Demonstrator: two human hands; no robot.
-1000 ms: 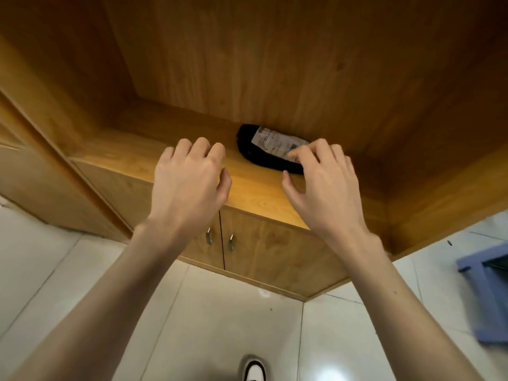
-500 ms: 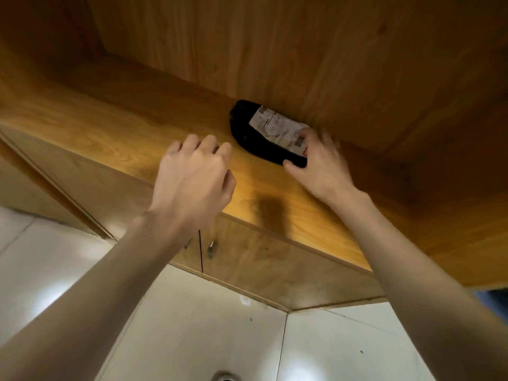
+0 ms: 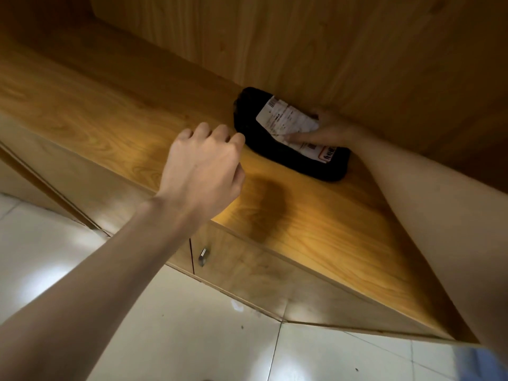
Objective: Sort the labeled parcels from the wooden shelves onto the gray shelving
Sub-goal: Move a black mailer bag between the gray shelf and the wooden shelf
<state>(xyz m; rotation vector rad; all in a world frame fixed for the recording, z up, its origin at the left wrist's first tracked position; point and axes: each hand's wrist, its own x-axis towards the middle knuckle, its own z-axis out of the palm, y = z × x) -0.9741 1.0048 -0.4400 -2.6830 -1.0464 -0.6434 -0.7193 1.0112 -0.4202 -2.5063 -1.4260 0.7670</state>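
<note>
Below the left forearm a cabinet door with a small metal knob fronts the wooden shelf. The left hand hovers over the shelf with fingers loosely curled, holding nothing, its fingertips just beside the black parcel. The parcel lies flat on the shelf against the back panel, white label up. The right hand grips its far end, thumb pressed across the label.

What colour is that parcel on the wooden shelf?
Black, with a white printed label on top. The parcel shows only in the head view.
</note>
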